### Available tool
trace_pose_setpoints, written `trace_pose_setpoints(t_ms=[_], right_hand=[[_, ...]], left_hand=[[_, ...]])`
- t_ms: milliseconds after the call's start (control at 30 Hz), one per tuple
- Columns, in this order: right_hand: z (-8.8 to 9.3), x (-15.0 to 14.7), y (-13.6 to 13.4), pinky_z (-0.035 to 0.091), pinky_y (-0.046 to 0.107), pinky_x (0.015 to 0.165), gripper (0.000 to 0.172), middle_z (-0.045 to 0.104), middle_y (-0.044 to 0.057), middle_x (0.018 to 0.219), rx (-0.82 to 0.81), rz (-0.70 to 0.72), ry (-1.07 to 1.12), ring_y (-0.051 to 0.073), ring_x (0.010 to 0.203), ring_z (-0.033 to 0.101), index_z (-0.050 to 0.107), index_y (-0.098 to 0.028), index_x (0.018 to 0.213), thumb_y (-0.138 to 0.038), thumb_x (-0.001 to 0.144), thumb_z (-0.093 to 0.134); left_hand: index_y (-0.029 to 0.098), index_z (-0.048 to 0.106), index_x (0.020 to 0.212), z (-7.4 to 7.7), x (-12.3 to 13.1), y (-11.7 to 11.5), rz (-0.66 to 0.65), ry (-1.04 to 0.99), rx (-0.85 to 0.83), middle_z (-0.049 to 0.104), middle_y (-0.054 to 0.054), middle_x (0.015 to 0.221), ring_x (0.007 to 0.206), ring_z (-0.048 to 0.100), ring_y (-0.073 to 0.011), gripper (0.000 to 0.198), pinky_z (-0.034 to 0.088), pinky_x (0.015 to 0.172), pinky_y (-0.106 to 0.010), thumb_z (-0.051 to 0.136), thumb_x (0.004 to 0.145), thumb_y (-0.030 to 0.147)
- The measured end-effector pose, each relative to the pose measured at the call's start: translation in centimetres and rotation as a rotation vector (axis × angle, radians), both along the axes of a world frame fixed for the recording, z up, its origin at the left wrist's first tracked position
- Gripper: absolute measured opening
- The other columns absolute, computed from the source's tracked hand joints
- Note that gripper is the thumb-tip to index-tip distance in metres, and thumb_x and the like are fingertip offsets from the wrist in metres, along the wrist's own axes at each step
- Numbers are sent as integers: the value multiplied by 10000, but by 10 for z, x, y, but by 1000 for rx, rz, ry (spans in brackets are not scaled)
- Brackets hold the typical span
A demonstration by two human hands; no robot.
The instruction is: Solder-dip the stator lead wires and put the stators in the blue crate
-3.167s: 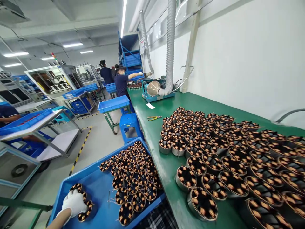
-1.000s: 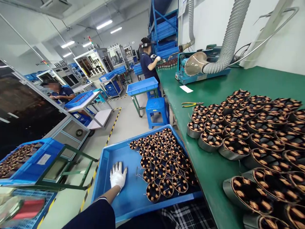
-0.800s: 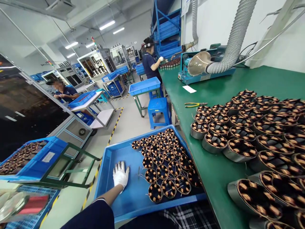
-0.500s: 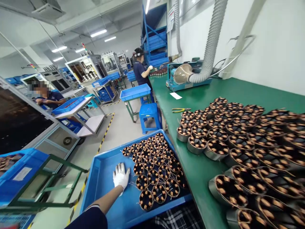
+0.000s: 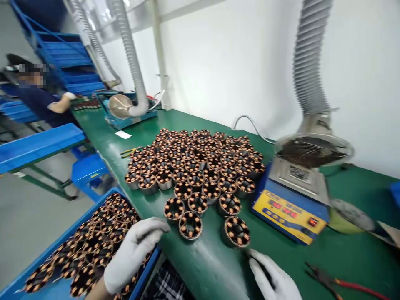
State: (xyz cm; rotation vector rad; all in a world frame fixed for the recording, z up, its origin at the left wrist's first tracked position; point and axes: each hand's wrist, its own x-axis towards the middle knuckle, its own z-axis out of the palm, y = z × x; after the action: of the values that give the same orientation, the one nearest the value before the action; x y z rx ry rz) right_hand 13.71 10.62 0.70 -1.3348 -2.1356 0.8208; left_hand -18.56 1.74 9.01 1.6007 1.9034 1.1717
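Note:
My left hand [image 5: 134, 252], in a white glove, reaches over the blue tray [image 5: 153, 260] at the bench edge. Its fingers are loosely bent and apart, with nothing visible in them. Its fingertips are just left of a ring-shaped motor stator [image 5: 190, 225] with copper windings. My right hand [image 5: 275, 277], also gloved, is low over the bench, blurred. Its fingers look parted around a dark gap, and its tips are close to another stator [image 5: 236, 232]. More wired stators [image 5: 103, 225] fill the tray.
Many stators [image 5: 193, 160] crowd the green bench [image 5: 212, 266]. On the right are a blue-yellow device [image 5: 287, 212] under a ducted hood [image 5: 314, 148] and red-handled pliers [image 5: 343, 283]. Yellow-handled pliers [image 5: 131, 151] lie farther back. A co-worker [image 5: 40, 96] stands at far left, beside a blue stool [image 5: 90, 171].
The view has swung right toward the bench. My left hand has left the tray floor, where it lay spread, and is now by the bench stators. My right hand has come into view.

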Motion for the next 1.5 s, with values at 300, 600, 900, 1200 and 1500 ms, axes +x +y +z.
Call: trace_pose_setpoints(t_ms=[300,600,900,1200,1500], right_hand=[[22,-6,-6,543,354,752,309,707,80,890,-3,-127,76,226,804,667,660,-212,884,-424,860,436],[41,-18,-20,507,365,779,333,685,89,898,-465,-137,282,242,834,641,629,-189,905,-459,819,454],[44,-14,-44,447,302,722,204,604,31,844,-519,-82,269,176,785,561,525,-203,856,-367,870,405],[76,-6,-27,229,224,415,293,310,-61,452,-359,-367,138,95,430,301,320,-225,533,-346,770,443],[80,16,-51,349,244,484,315,514,-8,533,-266,-518,221,136,500,455,518,-202,591,-453,782,514]], left_hand=[[270,621,844,-7,50,44,-102,740,43,589,-106,1174,1172,481,-336,247,478,892,-523,616,732,489],[222,600,698,-38,78,28,-264,748,73,589,-124,1223,1153,509,-376,289,509,894,-537,811,501,200],[236,635,815,-56,137,48,-589,323,289,672,-67,949,829,643,-238,309,565,689,-378,777,555,322],[189,612,777,-61,146,56,-556,272,365,630,-85,895,808,606,-241,325,547,671,-386,787,531,311],[182,600,762,-61,147,52,-549,286,336,633,-107,962,845,603,-276,362,545,681,-431,821,482,244]])
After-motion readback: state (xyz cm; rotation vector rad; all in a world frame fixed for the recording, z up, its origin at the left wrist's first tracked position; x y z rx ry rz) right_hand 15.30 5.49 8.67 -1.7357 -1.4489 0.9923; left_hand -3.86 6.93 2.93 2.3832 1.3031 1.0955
